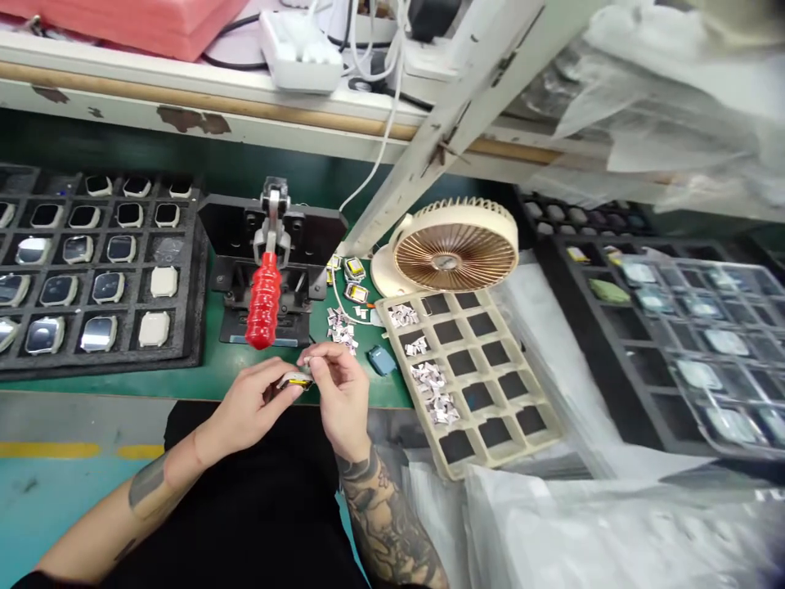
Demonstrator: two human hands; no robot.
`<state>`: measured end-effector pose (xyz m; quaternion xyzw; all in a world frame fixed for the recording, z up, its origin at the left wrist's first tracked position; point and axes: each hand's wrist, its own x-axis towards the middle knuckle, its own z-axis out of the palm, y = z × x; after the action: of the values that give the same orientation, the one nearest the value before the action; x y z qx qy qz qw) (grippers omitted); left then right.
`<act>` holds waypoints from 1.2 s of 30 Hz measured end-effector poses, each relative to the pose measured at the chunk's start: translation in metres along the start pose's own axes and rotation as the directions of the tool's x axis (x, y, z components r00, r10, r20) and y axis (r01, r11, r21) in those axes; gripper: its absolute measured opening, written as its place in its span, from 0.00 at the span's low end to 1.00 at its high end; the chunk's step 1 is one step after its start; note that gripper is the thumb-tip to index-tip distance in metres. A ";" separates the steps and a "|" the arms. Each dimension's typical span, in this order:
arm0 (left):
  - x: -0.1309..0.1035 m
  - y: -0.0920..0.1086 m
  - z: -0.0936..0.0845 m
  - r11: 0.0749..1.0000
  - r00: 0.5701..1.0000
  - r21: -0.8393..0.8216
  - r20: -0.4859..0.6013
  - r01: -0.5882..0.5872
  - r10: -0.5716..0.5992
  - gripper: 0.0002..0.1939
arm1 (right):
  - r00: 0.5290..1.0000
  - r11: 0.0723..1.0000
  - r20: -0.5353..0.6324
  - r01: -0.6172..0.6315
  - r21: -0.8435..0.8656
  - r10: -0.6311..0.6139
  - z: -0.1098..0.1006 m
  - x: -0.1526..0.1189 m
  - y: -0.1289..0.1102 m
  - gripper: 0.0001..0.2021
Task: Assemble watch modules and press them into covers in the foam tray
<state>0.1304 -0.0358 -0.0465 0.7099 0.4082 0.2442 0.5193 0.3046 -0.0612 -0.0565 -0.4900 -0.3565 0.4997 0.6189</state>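
Close to the table's front edge, my left hand [254,402] grips an opened smartwatch case [295,381] with a yellow strip inside. My right hand [340,393] is closed in a pinch at the case's right side, with a small pale piece [307,361] at its fingertips, too small to name. Just beyond my hands lies a loose pile of small white pieces [342,329]. A blue-grey block [381,360] lies to the right of my right hand. Ahead stands a black toggle-clamp press [275,245] with a red handle [263,303].
A black foam tray [199,327] of watches fills the left. Several opened watch cases [354,282] lie by a beige fan [454,245]. A compartment tray [454,470] holds small white pieces in its left column. Right are dark trays [662,376] and plastic bags [582,532]; a slanted post [423,147] rises behind.
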 end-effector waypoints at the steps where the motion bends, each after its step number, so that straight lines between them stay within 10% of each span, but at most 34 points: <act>1: 0.000 -0.001 0.001 1.000 1.000 -0.021 -0.015 0.004 -0.005 0.12 | 1.000 1.000 0.009 0.000 -0.010 0.000 0.000 -0.001 0.000 0.05; 10: 0.004 -0.006 0.007 0.999 0.998 -0.051 -0.061 0.014 -0.017 0.13 | 0.988 0.960 0.031 0.153 -0.235 -0.150 -0.010 -0.005 0.008 0.03; 16: 0.007 -0.005 0.000 0.995 1.000 -0.096 -0.014 0.017 -0.018 0.15 | 0.917 0.825 0.331 0.358 -0.436 -0.223 -0.029 -0.005 -0.012 0.10; 19: 0.012 -0.006 0.000 0.960 0.996 -0.269 0.049 0.080 -0.070 0.17 | 0.862 0.711 0.419 0.483 -0.511 -0.285 -0.033 -0.013 -0.015 0.24; 24: 0.013 -0.016 0.013 0.931 0.977 -0.338 0.199 0.138 -0.073 0.20 | 0.773 0.345 0.429 0.606 -0.717 -0.468 -0.041 -0.038 -0.006 0.19; 27: 0.021 -0.021 0.032 0.931 0.951 -0.334 0.307 0.146 -0.039 0.21 | 0.793 0.189 0.476 0.571 -0.799 -0.381 -0.061 -0.056 -0.008 0.21; 32: 0.029 -0.006 0.077 0.963 0.860 -0.255 0.507 0.084 0.060 0.19 | 0.869 0.238 0.235 0.363 -0.901 -0.436 -0.098 -0.127 -0.038 0.23; 36: 0.025 0.004 0.102 0.946 0.853 -0.290 0.520 0.144 0.030 0.20 | 0.754 0.317 -0.201 0.010 -0.948 -0.626 -0.139 -0.215 -0.080 0.20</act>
<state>0.2235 -0.0702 -0.0798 0.6435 0.2298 0.0909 0.7245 0.4028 -0.3060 -0.0058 -0.7770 -0.4719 -0.0819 0.4085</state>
